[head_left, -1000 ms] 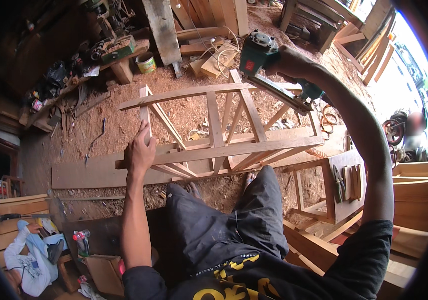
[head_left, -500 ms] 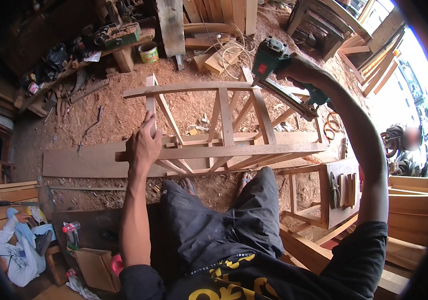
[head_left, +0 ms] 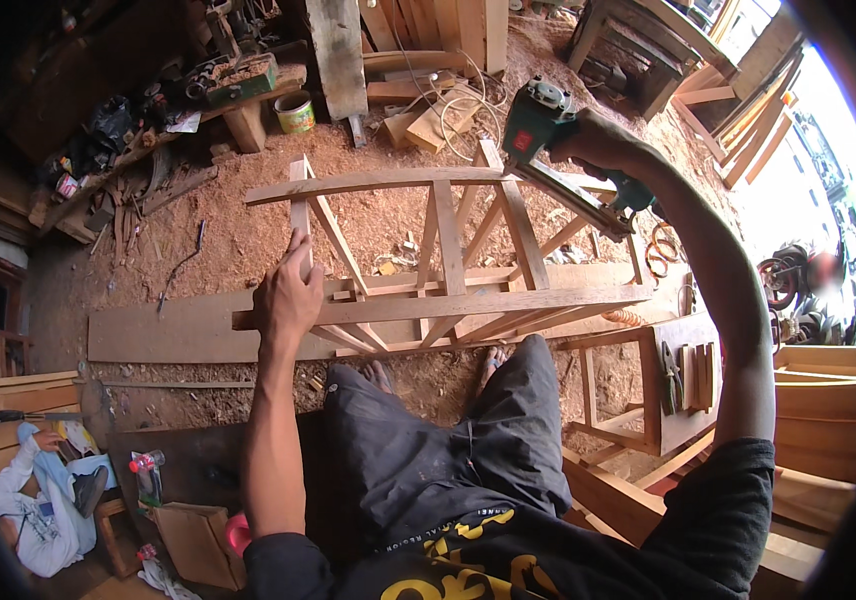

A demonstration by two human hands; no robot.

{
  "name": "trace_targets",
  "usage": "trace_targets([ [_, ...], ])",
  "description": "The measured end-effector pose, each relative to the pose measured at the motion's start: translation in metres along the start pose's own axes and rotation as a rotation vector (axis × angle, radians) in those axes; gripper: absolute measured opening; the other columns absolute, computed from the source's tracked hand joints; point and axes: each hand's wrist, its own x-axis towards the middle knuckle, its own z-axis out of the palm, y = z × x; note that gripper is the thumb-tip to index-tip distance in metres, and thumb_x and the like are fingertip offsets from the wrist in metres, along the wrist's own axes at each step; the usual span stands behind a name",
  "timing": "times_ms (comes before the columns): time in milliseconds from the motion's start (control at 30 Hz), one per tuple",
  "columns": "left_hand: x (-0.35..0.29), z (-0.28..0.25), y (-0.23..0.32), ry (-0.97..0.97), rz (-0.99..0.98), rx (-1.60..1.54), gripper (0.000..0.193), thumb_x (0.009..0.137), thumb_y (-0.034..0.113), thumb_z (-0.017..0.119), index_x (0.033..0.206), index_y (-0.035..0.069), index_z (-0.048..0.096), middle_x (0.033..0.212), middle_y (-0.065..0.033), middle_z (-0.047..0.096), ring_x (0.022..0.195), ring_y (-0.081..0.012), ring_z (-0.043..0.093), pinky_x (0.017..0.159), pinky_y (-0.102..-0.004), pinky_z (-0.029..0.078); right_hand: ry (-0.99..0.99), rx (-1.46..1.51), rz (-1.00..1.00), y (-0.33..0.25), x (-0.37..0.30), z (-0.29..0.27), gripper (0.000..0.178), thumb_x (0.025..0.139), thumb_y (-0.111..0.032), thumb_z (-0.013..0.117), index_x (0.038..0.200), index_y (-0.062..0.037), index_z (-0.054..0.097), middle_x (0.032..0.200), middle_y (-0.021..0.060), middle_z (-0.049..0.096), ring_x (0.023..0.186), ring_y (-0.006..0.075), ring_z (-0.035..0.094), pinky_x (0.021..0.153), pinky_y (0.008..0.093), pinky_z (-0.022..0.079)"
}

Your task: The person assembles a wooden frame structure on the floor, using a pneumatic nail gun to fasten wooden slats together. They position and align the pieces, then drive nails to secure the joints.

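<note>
In front of my legs stands a wooden frame (head_left: 505,301) of long rails, crosspieces and slanting legs. My left hand (head_left: 290,297) is closed on its left end, over the near rail, with fingers along a crosspiece. A green-and-black nail gun (head_left: 536,125) is gripped in my right hand (head_left: 596,142). Its nose is at the far rail (head_left: 378,180), by the top of a crosspiece; whether it touches the wood I cannot tell. The gun's long magazine slants down to the right, above the frame's right end.
Under the frame lies a long flat board (head_left: 168,328) on sawdust-covered ground. At the right stands a small wooden stand (head_left: 653,390) with pliers (head_left: 670,380) on it. A coiled orange hose (head_left: 661,248) hangs near the gun. Another person (head_left: 43,510) is at the lower left.
Both hands keep their places on the frame and the nail gun. Only a slight shift of the whole view shows.
</note>
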Motion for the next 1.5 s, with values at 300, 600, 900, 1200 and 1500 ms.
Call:
trace_targets([
  [300, 0.0, 0.002, -0.002, -0.01, -0.022, -0.025, 0.047, 0.087, 0.019, 0.055, 0.131, 0.001, 0.056, 0.145, -0.0091, 0.048, 0.125, -0.0314, 0.054, 0.104, -0.0368, 0.043, 0.173, 0.072, -0.034, 0.008, -0.011, -0.02, 0.018, 0.078, -0.018, 0.073, 0.076, -0.0001, 0.068, 0.049, 0.0034, 0.054, 0.036, 0.0109, 0.049, 0.035, 0.0273, 0.038],
  [600, 0.003, 0.005, -0.006, -0.017, -0.004, 0.013, 0.045, 0.088, 0.018, 0.058, 0.129, 0.0, 0.057, 0.146, -0.0084, 0.047, 0.123, -0.0324, 0.055, 0.102, -0.0372, 0.045, 0.07, 0.004, 0.056, 0.03, -0.024, -0.023, 0.017, 0.076, -0.021, 0.071, 0.074, -0.0042, 0.07, 0.051, 0.0021, 0.055, 0.038, 0.0108, 0.05, 0.037, 0.029, 0.038],
  [900, 0.002, 0.0, 0.002, -0.033, -0.01, 0.006, 0.045, 0.09, 0.018, 0.058, 0.13, 0.0, 0.056, 0.145, -0.0105, 0.047, 0.128, -0.0309, 0.051, 0.103, -0.0364, 0.043, 0.069, 0.079, 0.01, 0.026, -0.017, -0.003, 0.025, 0.075, -0.023, 0.073, 0.064, -0.0019, 0.065, 0.046, 0.0019, 0.053, 0.036, 0.0107, 0.05, 0.036, 0.0285, 0.038],
  [1200, 0.001, 0.002, 0.0, 0.001, 0.029, 0.025, 0.045, 0.088, 0.017, 0.057, 0.129, -0.001, 0.057, 0.144, -0.0111, 0.049, 0.124, -0.0318, 0.054, 0.102, -0.037, 0.045, 0.041, 0.049, 0.062, 0.02, -0.012, -0.005, 0.017, 0.075, -0.018, 0.072, 0.079, -0.0014, 0.071, 0.053, 0.0025, 0.056, 0.042, 0.0109, 0.053, 0.038, 0.0283, 0.04],
  [1500, 0.0, 0.001, 0.001, -0.007, 0.013, 0.007, 0.044, 0.088, 0.016, 0.059, 0.128, -0.002, 0.057, 0.144, -0.0112, 0.049, 0.125, -0.0316, 0.054, 0.102, -0.0369, 0.044, 0.1, 0.194, 0.044, 0.027, -0.005, -0.015, 0.018, 0.075, -0.02, 0.072, 0.071, -0.0026, 0.068, 0.052, 0.0026, 0.056, 0.041, 0.011, 0.053, 0.038, 0.0286, 0.041],
])
